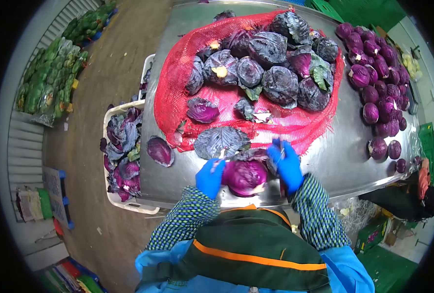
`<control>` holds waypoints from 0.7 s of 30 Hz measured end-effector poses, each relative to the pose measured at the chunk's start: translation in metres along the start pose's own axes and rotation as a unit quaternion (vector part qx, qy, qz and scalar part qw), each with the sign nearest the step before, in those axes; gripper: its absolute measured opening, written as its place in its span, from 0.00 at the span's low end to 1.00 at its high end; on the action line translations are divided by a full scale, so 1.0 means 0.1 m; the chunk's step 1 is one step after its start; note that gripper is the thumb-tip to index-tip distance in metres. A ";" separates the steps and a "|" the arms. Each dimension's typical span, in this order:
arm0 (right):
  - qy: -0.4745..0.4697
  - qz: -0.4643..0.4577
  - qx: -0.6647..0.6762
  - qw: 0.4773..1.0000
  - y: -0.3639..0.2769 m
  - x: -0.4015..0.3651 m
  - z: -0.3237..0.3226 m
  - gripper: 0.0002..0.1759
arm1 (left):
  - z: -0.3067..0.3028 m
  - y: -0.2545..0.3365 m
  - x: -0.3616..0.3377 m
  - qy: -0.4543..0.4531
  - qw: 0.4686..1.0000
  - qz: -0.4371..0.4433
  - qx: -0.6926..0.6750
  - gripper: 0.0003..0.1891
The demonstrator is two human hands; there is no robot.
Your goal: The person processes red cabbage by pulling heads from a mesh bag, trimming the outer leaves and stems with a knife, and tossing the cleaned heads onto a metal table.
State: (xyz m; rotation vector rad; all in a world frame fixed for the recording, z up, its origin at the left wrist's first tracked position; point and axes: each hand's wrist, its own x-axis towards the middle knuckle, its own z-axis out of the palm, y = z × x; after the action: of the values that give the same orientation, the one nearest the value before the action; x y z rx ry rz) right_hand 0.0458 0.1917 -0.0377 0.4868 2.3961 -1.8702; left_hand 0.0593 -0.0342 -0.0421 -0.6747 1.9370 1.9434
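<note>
A peeled, glossy red cabbage [246, 177] is in front of me at the near edge of the metal table. My left hand [210, 177], in a blue glove, is closed against the cabbage's left side. On the right, my right hand [286, 166], also blue-gloved and slightly blurred, has its fingers bent around the edge of a dark outer leaf [271, 167] beside the cabbage. A large grey-purple loose leaf [221, 141] lies just beyond. Behind it, a red mesh sack [175, 73] is spread under several unpeeled red cabbages [267, 48].
Several peeled cabbages [384, 105] cover the table's right side. A white crate [110, 188] of stripped leaves stands at the left edge. Another loose purple piece [160, 151] lies near that edge. Filled green sacks [51, 73] stand across the floor.
</note>
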 end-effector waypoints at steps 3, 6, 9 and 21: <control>-0.015 -0.098 -0.180 0.979 0.15 -0.44 0.11 0.30 | -0.64 -0.62 0.36 0.066 0.979 -0.006 0.195 0.13; -0.036 -0.031 -0.060 0.997 0.16 -0.36 0.17 0.30 | -0.64 0.02 -0.06 0.236 0.812 0.389 0.366 0.14; -0.114 0.162 0.143 0.970 -0.18 -0.11 0.17 0.20 | -0.05 0.52 -0.38 -0.230 0.777 0.453 0.372 0.30; -0.151 -0.070 -0.257 0.952 -0.07 -0.80 -0.06 0.23 | 0.26 -0.06 -0.28 -0.108 0.871 0.298 0.375 0.57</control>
State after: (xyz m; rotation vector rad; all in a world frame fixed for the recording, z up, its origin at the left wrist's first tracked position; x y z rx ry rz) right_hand 0.1202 0.1795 -0.0102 -0.0120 2.6003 -1.1654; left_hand 0.0830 -0.0052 -0.0329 0.3817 2.6593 1.2167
